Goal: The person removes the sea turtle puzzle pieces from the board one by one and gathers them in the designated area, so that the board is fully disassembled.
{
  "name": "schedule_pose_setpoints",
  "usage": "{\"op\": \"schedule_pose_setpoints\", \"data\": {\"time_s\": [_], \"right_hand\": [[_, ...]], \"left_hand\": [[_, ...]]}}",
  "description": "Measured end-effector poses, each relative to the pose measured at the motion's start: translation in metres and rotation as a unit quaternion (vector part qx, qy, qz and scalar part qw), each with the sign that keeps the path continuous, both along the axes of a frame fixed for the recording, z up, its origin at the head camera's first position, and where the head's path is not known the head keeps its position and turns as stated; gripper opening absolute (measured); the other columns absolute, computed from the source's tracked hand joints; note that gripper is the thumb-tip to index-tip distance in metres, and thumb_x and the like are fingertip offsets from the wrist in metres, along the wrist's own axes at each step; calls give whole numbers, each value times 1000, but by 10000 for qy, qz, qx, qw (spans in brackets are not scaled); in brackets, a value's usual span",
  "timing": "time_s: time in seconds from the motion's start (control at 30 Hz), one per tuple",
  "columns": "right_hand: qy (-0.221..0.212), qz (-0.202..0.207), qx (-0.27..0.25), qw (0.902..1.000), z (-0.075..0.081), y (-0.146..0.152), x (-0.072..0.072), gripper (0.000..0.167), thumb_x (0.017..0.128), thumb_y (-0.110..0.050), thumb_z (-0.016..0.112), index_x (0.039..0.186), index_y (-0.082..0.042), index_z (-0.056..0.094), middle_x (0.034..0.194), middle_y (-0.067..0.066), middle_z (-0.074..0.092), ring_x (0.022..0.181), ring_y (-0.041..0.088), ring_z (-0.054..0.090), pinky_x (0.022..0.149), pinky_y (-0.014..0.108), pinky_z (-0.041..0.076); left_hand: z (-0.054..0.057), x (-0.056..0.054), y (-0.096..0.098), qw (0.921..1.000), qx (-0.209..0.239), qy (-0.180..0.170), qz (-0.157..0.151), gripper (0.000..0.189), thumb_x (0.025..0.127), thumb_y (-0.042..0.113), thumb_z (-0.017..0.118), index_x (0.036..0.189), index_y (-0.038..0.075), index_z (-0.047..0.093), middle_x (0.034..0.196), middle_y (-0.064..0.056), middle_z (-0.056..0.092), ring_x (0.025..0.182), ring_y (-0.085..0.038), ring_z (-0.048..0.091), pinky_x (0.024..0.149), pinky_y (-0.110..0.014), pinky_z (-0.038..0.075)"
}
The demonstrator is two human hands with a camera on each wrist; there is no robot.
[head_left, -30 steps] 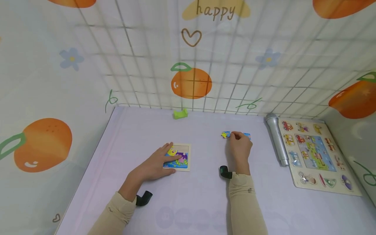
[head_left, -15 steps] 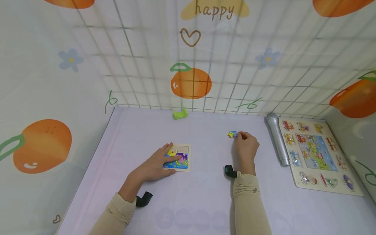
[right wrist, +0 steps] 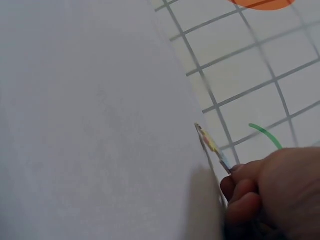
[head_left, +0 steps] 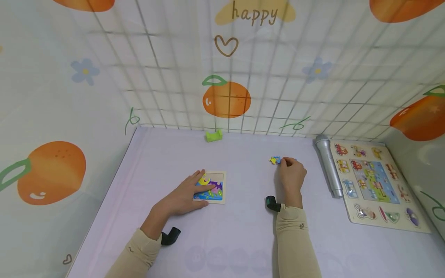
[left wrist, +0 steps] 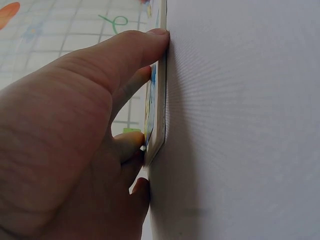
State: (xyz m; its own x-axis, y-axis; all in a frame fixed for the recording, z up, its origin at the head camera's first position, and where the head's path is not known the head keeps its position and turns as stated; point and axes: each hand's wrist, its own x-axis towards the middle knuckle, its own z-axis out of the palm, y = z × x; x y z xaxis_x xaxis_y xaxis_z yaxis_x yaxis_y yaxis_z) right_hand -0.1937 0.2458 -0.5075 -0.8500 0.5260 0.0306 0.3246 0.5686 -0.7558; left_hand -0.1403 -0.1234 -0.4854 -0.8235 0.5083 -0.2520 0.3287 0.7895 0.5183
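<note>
My left hand (head_left: 184,195) rests with spread, straight fingers on a small square puzzle board (head_left: 224,189), its thumb along the near edge. A yellow, purple and blue picture shows between the fingers, with a bare wooden strip at the top of the tray. In the left wrist view, the thumb (left wrist: 145,47) presses against the edge of the board (left wrist: 159,115). To the right, my right hand (head_left: 293,175) pinches a yellow and blue puzzle piece (head_left: 274,160), which sticks out leftward from the fingertips. The right wrist view shows this piece (right wrist: 212,145) edge-on, close over the table.
A silver toy microphone (head_left: 328,166) lies right of the right hand, beside a larger wooden peg puzzle (head_left: 354,216) with vehicle pictures. A light green plastic part (head_left: 213,135) stands at the back near the grid wall (head_left: 264,104).
My right hand has shifted a little to the right with the puzzle piece, then stayed nearly still. The left hand has stayed in place on the puzzle board.
</note>
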Motion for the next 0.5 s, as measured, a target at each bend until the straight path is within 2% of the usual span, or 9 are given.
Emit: {"op": "schedule_pose_setpoints", "data": {"time_s": [0.5], "right_hand": [[37, 43, 73, 10000, 1, -1, 2, 32, 102, -20, 56, 116, 2, 74, 109, 22, 75, 107, 39, 67, 92, 50, 52]], "left_hand": [[0, 0, 0, 10000, -27, -31, -12, 57, 95, 44, 71, 149, 39, 51, 174, 1, 5, 162, -28, 5, 127, -58, 21]]}}
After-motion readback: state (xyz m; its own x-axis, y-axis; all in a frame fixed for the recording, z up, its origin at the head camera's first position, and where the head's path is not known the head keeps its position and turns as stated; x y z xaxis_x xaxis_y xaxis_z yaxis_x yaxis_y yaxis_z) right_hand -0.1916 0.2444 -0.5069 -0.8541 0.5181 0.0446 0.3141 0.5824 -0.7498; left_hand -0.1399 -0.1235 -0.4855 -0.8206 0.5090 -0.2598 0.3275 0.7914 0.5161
